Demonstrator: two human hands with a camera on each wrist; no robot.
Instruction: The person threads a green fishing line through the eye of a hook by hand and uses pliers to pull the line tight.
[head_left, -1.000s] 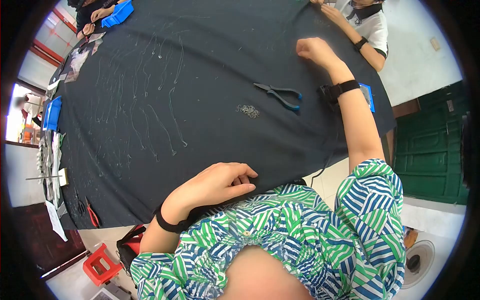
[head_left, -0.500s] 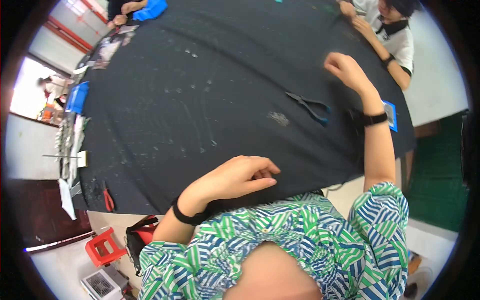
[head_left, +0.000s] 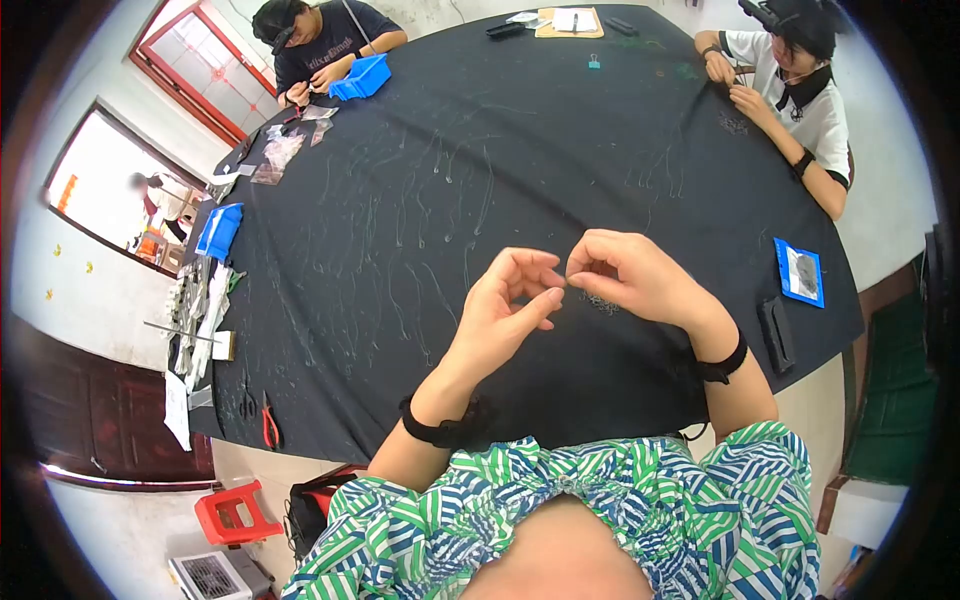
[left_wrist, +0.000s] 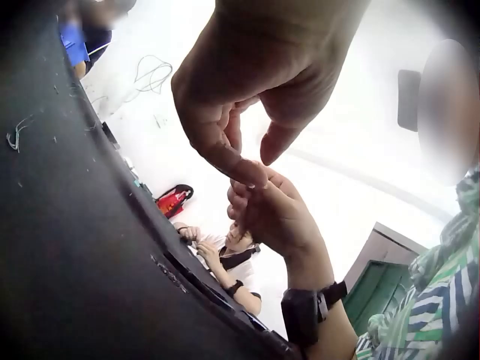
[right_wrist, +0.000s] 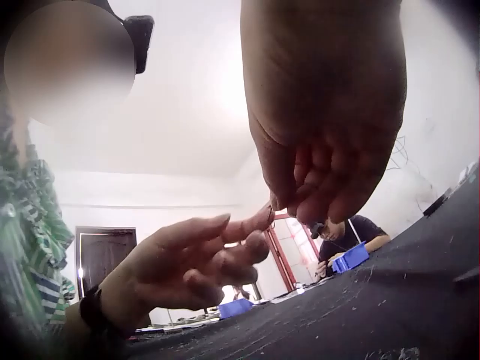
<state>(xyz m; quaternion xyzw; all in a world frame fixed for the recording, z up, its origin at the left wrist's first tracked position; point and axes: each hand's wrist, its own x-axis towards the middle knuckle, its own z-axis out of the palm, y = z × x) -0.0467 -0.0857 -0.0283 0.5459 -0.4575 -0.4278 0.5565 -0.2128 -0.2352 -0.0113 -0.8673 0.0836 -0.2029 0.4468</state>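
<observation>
Over the black cloth, the left hand (head_left: 508,305) and right hand (head_left: 645,278) meet at their fingertips. In the right wrist view, the right hand (right_wrist: 326,112) pinches a tiny dark piece (right_wrist: 272,213) between thumb and finger; its exact shape is unclear. The index tip of the left hand (right_wrist: 195,262) touches there, its thumb standing apart and its other fingers loosely bent. The left wrist view shows the left hand (left_wrist: 262,82) above the right hand (left_wrist: 277,217). A small pile of metal bits (head_left: 603,304) lies partly hidden below the right hand. The pliers are not visible.
Thin strands (head_left: 400,200) are spread over the cloth's left half. A blue packet (head_left: 800,273) and black case (head_left: 775,335) lie at right. Red-handled pliers (head_left: 270,425) and a blue tray (head_left: 219,232) are at left. Two people sit across the table.
The right hand has come from the far right toward the middle, and the left hand has risen to meet it. The right fingers now pinch a tiny piece. The head view has shifted.
</observation>
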